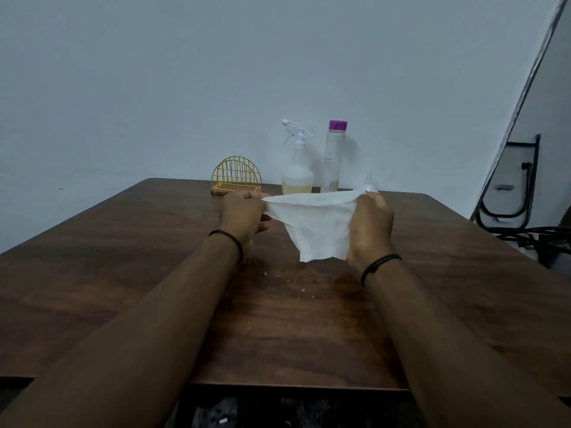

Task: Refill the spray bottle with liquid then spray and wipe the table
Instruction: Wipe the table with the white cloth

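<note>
Dark wooden table (123,273) fills the view, spray bottle (296,168) upright at its far edge. Left hand (244,216) and right hand (370,227) each pinch the white wipe (315,223), stretching it above the tabletop.

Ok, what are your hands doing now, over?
Both hands, left and right, stretching the white tissue above the table. Spray bottle capped, standing behind. Nothing blocking.
</note>
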